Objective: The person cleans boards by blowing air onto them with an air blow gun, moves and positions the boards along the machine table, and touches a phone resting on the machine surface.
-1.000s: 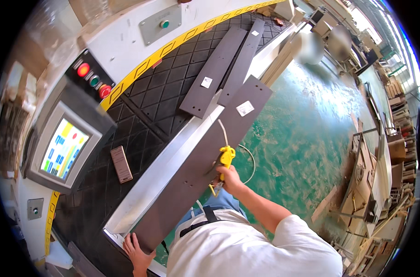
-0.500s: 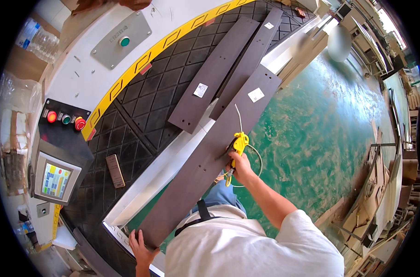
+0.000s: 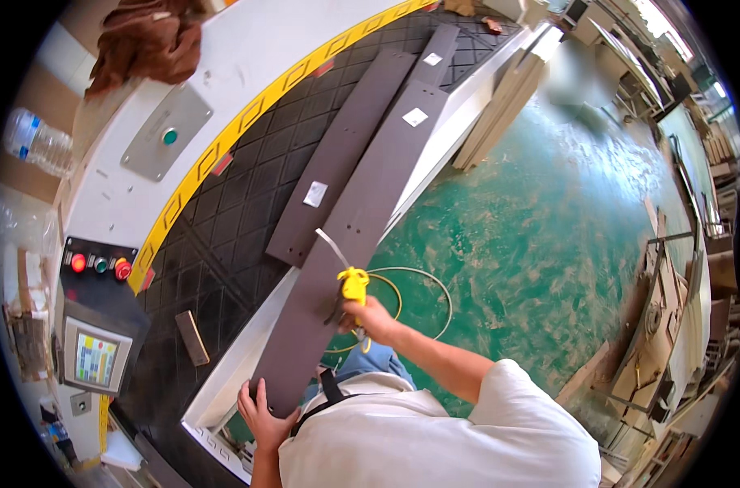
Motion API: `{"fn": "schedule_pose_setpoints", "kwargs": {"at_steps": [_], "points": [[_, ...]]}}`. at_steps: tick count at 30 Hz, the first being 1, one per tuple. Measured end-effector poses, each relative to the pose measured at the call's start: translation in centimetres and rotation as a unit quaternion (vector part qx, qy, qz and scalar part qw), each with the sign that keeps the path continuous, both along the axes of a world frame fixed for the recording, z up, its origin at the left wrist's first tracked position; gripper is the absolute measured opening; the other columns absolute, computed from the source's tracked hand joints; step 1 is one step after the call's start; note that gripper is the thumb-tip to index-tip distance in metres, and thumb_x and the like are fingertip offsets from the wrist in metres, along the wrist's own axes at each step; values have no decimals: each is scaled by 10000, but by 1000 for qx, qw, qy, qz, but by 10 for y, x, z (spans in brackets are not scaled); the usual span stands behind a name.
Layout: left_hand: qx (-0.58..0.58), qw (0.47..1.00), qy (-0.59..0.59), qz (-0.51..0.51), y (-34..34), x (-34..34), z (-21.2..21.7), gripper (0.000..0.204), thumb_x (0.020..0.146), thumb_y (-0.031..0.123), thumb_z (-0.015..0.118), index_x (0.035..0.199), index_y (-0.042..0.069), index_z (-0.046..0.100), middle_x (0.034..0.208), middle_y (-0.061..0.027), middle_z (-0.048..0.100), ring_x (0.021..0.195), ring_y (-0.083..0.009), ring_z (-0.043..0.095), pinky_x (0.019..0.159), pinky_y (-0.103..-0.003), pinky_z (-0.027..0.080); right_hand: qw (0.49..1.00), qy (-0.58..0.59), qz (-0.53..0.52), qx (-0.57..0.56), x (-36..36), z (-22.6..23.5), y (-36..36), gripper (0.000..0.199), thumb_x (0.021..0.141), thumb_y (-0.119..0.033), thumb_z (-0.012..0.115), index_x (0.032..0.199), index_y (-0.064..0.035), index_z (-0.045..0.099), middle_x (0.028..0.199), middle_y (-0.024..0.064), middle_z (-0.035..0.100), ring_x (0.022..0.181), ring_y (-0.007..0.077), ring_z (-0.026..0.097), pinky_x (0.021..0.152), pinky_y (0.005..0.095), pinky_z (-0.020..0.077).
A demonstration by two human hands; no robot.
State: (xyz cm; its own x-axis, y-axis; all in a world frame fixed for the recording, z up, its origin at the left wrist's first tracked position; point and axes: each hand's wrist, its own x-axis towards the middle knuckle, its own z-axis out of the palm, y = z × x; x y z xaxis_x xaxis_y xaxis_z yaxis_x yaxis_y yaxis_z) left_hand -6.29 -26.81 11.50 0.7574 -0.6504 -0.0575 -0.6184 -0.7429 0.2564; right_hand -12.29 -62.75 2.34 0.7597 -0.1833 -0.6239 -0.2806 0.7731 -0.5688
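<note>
Dark brown board [image 3: 355, 213] is being swung inward across the white table edge [image 3: 244, 347], a neighbouring board [image 3: 436, 71] now being overlapped in view rather than flanked as before, so more length is being brought above the black table [image 3: 231, 203]. A smooth, drilled face with a white label [image 3: 414, 117] is being shown. Its near end is being gripped between the thumb and fingers of the left hand [image 3: 267, 416], while a yellow tool [image 3: 353, 285] is being clasped by the curled right hand [image 3: 370, 318], whose contact with the board cannot be told.

Brown boards [image 3: 333, 167] on black bed [image 3: 227, 224]
</note>
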Motion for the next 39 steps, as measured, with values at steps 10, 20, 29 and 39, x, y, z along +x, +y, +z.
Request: {"fn": "schedule_pose_setpoints", "kwargs": {"at_steps": [10, 20, 29, 39], "points": [[-115, 993, -1, -6, -257, 55, -28, 998, 612, 364, 935, 1489, 117, 528, 1458, -229, 433, 1367, -463, 410, 1152, -588, 331, 999, 12, -27, -41, -73, 8, -21, 370, 998, -125, 581, 1341, 5, 630, 1173, 116, 763, 893, 198, 745, 754, 307, 581], [-67, 997, -17, 17, -411, 82, -66, 1041, 679, 537, 898, 1544, 151, 466, 1493, -239, 429, 1370, -440, 429, 1136, -581, 343, 948, 149, -282, -10, -246, -21, -2, 304, 963, -38, 544, 1257, 26, 591, 1077, 173, 751, 762, 203, 714, 626, 322, 555], [-180, 983, -25, -25, -374, 85, -94, 1052, 729, 516, 886, 1560, 90, 402, 1577, -266, 353, 1443, -441, 379, 1109, -633, 335, 960, 210, -175, -66, -235, -27, 42, 232, 957, -66, 589, 1162, 6, 670, 962, 98, 752, 760, 208, 729, 647, 324, 547], [-103, 983, -66, 134, 65, 56, -89, 545, 851, 256, 752, 1368, 115, 655, 1433, -134, 556, 1350, -362, 506, 1158, -512, 398, 908, 170, 296, -241, -209, -111, 45, 274, 919, -74, 730, 1186, -39, 680, 994, 60, 732, 801, 158, 695, 677, 304, 532]]}}
